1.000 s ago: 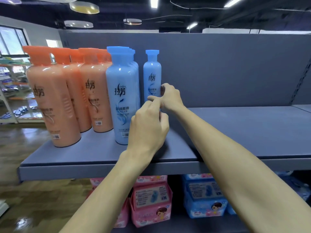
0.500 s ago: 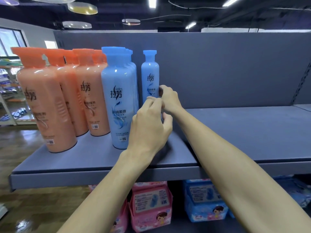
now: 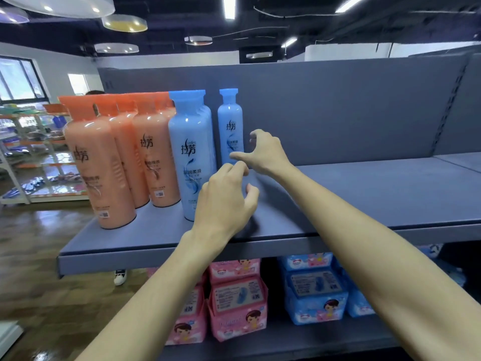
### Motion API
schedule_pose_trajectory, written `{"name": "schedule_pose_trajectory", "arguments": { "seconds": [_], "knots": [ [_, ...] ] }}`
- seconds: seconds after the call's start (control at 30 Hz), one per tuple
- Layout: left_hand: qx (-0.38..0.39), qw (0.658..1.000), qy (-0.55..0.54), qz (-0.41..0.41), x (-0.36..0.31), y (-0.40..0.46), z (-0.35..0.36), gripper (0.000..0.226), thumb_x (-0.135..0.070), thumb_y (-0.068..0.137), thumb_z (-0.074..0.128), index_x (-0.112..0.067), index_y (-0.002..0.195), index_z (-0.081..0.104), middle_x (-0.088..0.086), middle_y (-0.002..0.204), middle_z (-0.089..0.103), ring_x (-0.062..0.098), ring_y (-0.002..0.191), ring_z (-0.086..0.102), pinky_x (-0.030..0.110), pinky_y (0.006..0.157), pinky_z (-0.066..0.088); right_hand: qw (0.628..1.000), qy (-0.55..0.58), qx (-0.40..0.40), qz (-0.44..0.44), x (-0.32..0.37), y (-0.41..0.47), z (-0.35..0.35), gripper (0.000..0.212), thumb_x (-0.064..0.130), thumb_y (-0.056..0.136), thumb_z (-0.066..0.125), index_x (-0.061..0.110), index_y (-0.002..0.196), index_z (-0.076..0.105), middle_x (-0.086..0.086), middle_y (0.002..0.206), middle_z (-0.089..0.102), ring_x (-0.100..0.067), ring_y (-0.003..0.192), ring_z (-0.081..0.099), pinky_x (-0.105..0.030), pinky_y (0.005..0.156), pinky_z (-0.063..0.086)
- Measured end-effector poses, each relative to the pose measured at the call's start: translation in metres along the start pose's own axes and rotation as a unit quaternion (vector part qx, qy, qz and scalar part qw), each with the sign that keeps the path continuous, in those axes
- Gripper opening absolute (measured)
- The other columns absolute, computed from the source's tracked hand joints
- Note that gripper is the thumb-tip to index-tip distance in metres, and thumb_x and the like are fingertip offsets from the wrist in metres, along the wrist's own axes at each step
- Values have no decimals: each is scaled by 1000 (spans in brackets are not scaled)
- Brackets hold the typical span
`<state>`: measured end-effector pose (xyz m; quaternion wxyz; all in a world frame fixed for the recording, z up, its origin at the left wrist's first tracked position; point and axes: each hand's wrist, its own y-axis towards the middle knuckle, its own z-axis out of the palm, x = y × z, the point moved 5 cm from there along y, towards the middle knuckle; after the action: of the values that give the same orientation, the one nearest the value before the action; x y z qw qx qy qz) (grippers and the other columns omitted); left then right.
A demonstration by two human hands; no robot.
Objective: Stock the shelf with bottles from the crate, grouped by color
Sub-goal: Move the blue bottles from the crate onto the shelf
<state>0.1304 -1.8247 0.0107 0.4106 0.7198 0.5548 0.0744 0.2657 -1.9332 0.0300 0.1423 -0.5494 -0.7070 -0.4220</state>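
Right hand fingers spread, empty, beside rear blue shampoo bottle, left hand loosely curled, empty, labels reading 拉芳

We read the brand 拉芳 on the front blue bottle, with 滋润柔滑 below it. At nine o'clock, the orange bottle shows 拉芳 too. Smaller print stays unreadable.

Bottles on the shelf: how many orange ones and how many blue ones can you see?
Orange bottles: 5 showing, some only by their caps
Blue bottles: at least 3; the front one hides what stands behind it
Total: at least 8
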Motion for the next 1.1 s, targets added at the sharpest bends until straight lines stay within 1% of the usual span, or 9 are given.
{"name": "schedule_pose_trajectory", "arguments": {
  "seconds": [0.17,0.27,0.37,0.5,0.63,0.77,0.93,1.03,1.1],
  "knots": [
    [20,1000,2,-11,-4,-6,-10,29,-26,89,55,-15,115,60,0,110,64,25,93,63,42,81,50,999,-32,-2,-10,8,-21,-24,79,46,78,79,12,139,44,-3,132,56,-11,103,43,-26,80,39],
    [25,1000,2,-12,-8,-13,-16,29,-28,89,56,-17,116,60,-3,110,65,22,96,63,41,82,51,997,-70,11,-20,16,-42,-38,78,47,79,78,14,140,44,-4,130,58,-17,108,53,-31,86,47],
    [24,1000,-9,11,-14,-32,-23,26,-32,87,56,-22,111,60,-9,105,66,16,95,63,40,79,53,981,-177,11,-85,27,-81,-55,72,48,82,75,19,139,43,-4,123,65,-27,110,62,-43,89,52],
    [25,998,-40,35,-22,-67,-27,21,-33,86,57,-26,105,60,-12,99,66,11,90,63,38,75,55,971,-189,-8,-149,31,-144,-77,65,43,86,73,17,139,45,1,133,63,-22,120,60,-43,94,50],
    [42,998,-37,32,-29,-101,-22,22,-38,83,52,-26,101,59,-13,90,66,11,85,61,37,73,53,967,-203,-45,-145,7,-201,-93,63,43,87,72,14,139,50,-3,130,64,-25,117,62,-45,91,52],
    [37,997,3,74,-40,-146,-7,21,-33,83,53,-22,99,62,-10,92,64,15,90,59,35,69,51,973,-167,-65,-147,-26,-262,-90,61,37,85,76,10,136,56,-1,129,65,-19,115,63,-38,94,53],
    [126,991,-8,49,-36,-206,42,27,-37,83,47,-24,103,58,-10,88,61,15,84,60,35,65,51,984,-141,-16,-109,-69,-314,-59,64,39,84,75,12,138,54,1,131,63,-15,118,61,-35,96,52],
    [184,983,-19,24,-29,-245,75,35,-41,83,42,-23,108,58,-9,92,64,17,86,62,38,67,53,989,-132,30,-54,-109,-340,-38,65,41,85,74,15,140,52,4,134,61,-14,119,60,-35,97,52],
    [216,976,-19,6,-25,-272,96,34,-40,82,45,-23,109,58,-8,92,65,18,87,62,39,68,53,990,-129,62,-15,-137,-359,-21,66,41,85,75,15,141,52,3,135,61,-14,123,58,-34,100,50]
  ]
}}
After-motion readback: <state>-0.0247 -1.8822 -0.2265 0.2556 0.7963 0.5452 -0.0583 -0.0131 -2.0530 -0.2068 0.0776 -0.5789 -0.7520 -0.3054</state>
